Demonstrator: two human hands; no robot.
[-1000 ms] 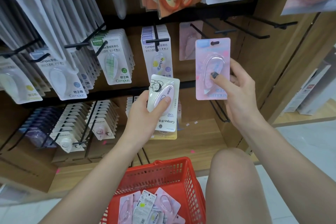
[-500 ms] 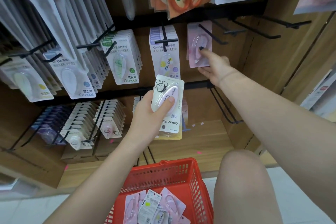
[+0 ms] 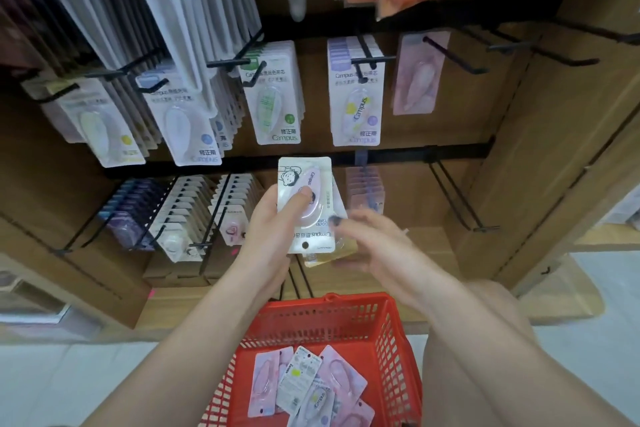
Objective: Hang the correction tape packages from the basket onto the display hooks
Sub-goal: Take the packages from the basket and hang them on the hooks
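Before the hook wall (image 3: 502, 156), left hand (image 3: 266, 225) grips package (image 3: 304, 204) (upside-down).

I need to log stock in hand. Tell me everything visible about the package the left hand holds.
The white package is a glossy card with a cartoon face and a pink oval tape dispenser under a clear blister. It is upside down, its hang hole at the bottom. The left hand grips it, thumb on the blister, before the lower hooks.
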